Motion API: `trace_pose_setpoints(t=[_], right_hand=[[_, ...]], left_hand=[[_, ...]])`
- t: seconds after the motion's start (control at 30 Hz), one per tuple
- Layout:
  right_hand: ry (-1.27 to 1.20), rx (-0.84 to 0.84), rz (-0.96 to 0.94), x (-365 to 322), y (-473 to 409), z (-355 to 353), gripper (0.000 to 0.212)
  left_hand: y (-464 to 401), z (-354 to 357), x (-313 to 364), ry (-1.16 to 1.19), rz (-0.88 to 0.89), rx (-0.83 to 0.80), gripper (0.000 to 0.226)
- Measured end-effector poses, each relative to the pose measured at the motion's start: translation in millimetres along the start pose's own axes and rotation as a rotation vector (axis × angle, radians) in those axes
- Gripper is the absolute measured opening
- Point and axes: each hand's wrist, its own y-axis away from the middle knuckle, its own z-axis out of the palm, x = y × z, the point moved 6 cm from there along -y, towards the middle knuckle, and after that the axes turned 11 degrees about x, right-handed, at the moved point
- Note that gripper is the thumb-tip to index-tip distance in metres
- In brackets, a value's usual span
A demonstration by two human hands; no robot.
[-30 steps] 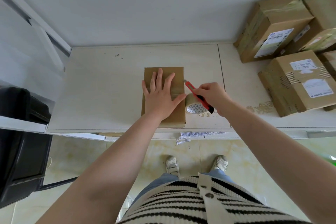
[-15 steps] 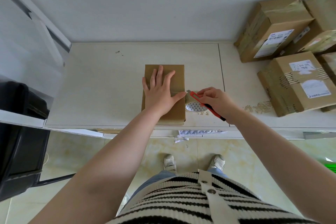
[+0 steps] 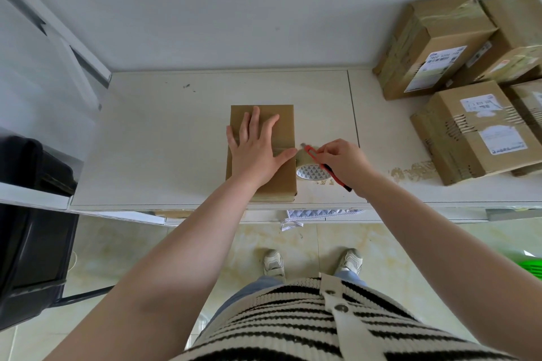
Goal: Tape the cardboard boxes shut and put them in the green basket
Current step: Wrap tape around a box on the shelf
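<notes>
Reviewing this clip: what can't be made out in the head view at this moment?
- green basket: only a corner shows, cut off by the right edge.
- tape roll: partly covered by the right hand and red utility knife.
- Box top: largely covered by the left hand.
- Stacked boxes' shipping labels: text too small.

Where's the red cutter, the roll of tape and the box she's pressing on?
red utility knife (image 3: pixel 315 157), head view, on its red handle.
tape roll (image 3: pixel 311 174), head view, on its patterned inner core.
cardboard box (image 3: pixel 283 123), head view, on its bare top face.
</notes>
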Motion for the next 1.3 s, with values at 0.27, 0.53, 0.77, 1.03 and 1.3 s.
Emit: trace_pose_setpoints(t=[0.27,0.53,0.77,1.03,1.3], right_hand=[[-0.432,0.337,0.3,47.7,-9.7,-21.0,0.025],[0.25,0.327,0.291,84.0,-39.3,-32.9,0.035],[0.237,-0.322,-0.299,-13.7,-45.3,20.6,0.031],[0.056,-0.3,-0.221,-19.0,-30.6,14.8,0.009],[-0.061,-0.041,0.014,14.7,-10.3,-3.8,0.004]], left_hand=[[0.5,0.3,-0.6,-0.001,0.001,-0.003,0.081],[0.9,-0.2,0.4,-0.006,0.01,-0.014,0.08],[0.7,1.3,-0.9,-0.026,0.027,-0.013,0.081],[1.5,1.3,-0.7,-0.035,0.031,-0.015,0.085],[2.7,-2.4,3.6,-0.033,0.023,-0.007,0.08]])
